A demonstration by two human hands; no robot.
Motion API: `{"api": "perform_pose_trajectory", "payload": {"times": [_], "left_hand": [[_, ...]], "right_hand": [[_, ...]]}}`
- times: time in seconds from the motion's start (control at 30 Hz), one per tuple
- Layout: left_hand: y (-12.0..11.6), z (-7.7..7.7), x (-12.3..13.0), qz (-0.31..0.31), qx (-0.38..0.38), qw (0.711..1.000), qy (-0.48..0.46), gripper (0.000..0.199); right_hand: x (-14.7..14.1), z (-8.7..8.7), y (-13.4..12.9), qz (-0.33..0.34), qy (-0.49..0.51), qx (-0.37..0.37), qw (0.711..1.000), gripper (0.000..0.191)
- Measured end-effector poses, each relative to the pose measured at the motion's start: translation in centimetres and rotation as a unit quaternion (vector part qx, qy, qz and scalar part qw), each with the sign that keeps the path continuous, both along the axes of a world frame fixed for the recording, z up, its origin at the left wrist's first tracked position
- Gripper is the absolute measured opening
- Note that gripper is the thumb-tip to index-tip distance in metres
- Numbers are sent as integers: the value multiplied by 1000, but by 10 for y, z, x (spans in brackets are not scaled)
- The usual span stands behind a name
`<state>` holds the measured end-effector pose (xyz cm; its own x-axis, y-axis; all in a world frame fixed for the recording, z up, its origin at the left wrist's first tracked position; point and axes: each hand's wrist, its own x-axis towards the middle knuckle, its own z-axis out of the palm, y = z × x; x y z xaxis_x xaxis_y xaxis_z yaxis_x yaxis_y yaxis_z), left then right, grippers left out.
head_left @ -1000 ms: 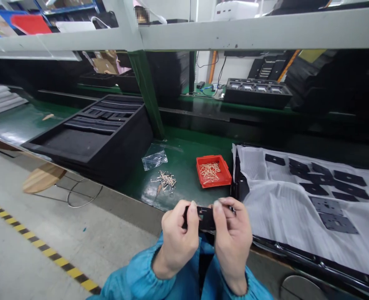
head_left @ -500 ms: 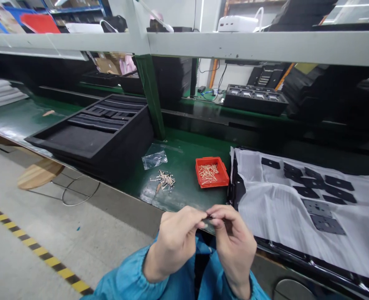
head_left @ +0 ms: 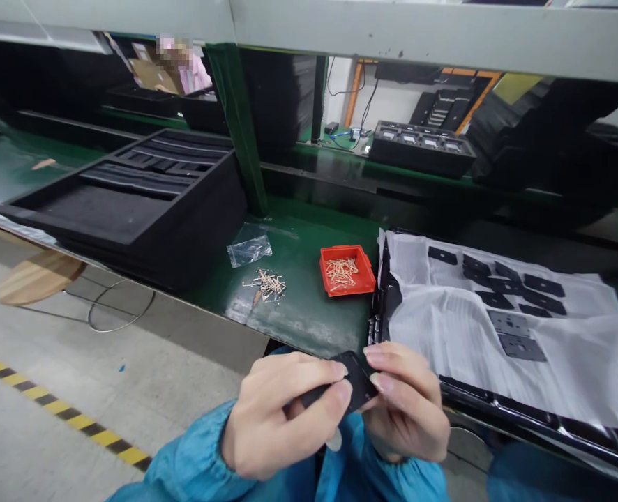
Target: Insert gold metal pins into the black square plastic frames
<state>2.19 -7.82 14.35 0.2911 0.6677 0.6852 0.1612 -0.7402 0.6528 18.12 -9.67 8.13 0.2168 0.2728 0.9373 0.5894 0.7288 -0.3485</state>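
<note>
- Green worktop [head_left: 309, 317], scuffed at near edge; red tray [head_left: 364, 279] on it, holding thin pale sticks [head_left: 341, 272]. Tray taken as landmark.
- Left of tray: loose heap of dark-tipped sticks [head_left: 270, 286]; clear plastic bag [head_left: 250, 251] just behind heap.
- Farther left: large black box [head_left: 183, 230], slotted inserts at its rear.
- Right of tray: white sheet [head_left: 445, 321] on a black-rimmed carrier, dark flat plates [head_left: 505, 286] scattered on top.
- Behind tray, far side: black case [head_left: 418, 160] with pale squares; any lettering too small to read.
- Near side of tray: small black piece [head_left: 360, 382], held up, tilted.
- Left hand [head_left: 288, 415]: grip closed, piece pinched between thumb and fingers.
- Right hand [head_left: 411, 401]: fingertips on piece's right end, grip partly hidden; cannot tell how firm.
</note>
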Motion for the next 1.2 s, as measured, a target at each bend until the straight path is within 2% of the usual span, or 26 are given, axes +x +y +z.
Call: {"api": "perform_pose_trajectory", "payload": {"times": [0.07,0.17,0.37,0.5,0.57,0.63,0.67,0.7,0.73,0.77,0.83,0.87,0.93,1.0,1.07,1.13,1.2], "left_hand": [[-2,0,-1,-11,1,1000,1,6],[-4,-1,-3,-1,-3,1000,15,5],[-13,-22,-7,21,100,992,80,17],[-29,-28,-12,34,68,988,131,23],[-25,-25,-16,40,55,983,172,28],[4,-24,-17,45,20,977,209,32],[30,-25,-15,57,-16,972,229,33],[64,-27,-10,78,-64,961,256,33],[103,-29,-3,135,-152,930,307,30],[145,-31,8,159,-181,916,321,26],[225,-33,36,158,-206,907,331,15],[259,-33,52,155,-217,903,336,21],[308,-31,82,148,-231,899,343,30],[334,-32,104,141,-236,896,350,32],[347,-36,111,137,-234,894,356,33],[354,-41,99,143,-226,892,363,36],[356,-47,67,150,-218,888,376,37]], "right_hand": [[1,5,0,-13,-32,16,999,5],[3,10,-1,-25,-64,41,997,19],[18,11,-15,-7,-141,46,989,25],[22,10,-24,-22,-158,8,987,24],[22,6,-25,-23,-139,-32,989,22],[21,-3,-24,-33,-103,-102,989,23],[20,-10,-22,-42,-80,-145,985,25],[18,-20,-20,-53,-56,-190,979,26],[16,-32,-18,-58,-27,-229,971,25],[12,-45,-14,-58,-1,-265,963,19],[2,-71,-4,8,27,-327,944,8],[-4,-83,2,25,23,-341,939,11],[-15,-104,14,45,9,-336,941,20],[-22,-117,23,60,-3,-337,940,29],[-24,-126,27,67,-6,-348,935,32],[-22,-130,26,70,0,-364,929,30],[-19,-134,22,73,10,-380,922,27]]}}
